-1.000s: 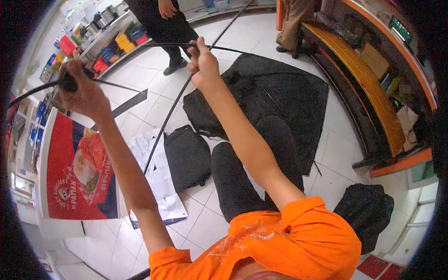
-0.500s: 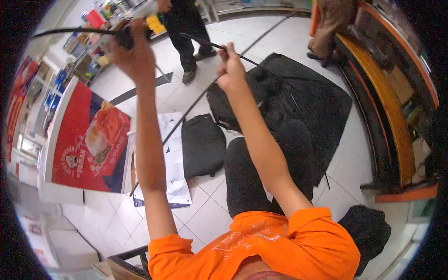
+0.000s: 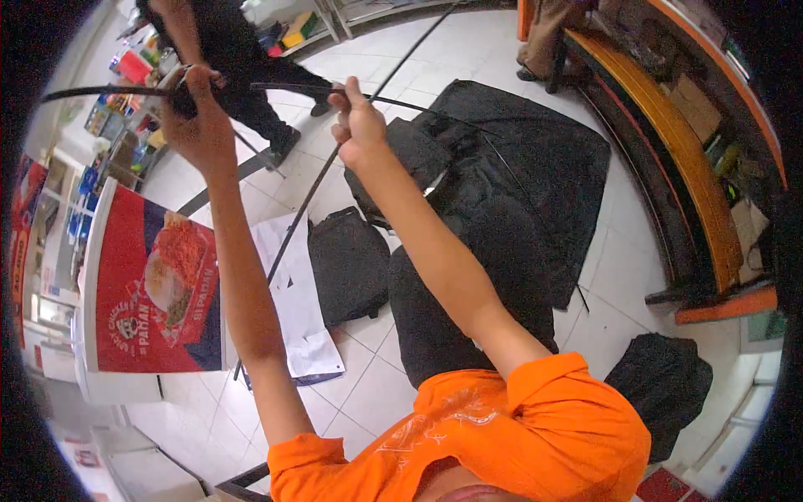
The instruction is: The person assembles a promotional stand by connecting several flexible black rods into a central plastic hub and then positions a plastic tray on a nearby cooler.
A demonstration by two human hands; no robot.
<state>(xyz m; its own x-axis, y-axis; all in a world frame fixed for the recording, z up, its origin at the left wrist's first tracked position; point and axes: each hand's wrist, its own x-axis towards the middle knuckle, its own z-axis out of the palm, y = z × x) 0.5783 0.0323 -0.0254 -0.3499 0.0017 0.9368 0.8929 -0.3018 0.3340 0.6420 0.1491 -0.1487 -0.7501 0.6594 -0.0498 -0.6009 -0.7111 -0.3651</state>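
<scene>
My left hand, raised at the upper left, is closed round a dark fitting that looks like a hub, mostly hidden by the fingers. From it a thin black rod runs left. My right hand pinches another thin black rod; its free end points toward the left hand, with a gap between. Beyond the right hand this rod bends down across black fabric spread on the floor. A long straight black rod passes diagonally behind the right hand and the left forearm.
A black bag lies by white sheets. A red and blue poster panel stands left. Right are a wooden bench and a dark bundle. One person in black stands ahead; another's legs show at the bench.
My view has shifted a little. Both hands appear farther left and slightly lower, still holding the fitting and the rod. The person in black has stepped left, closer to my left hand.
</scene>
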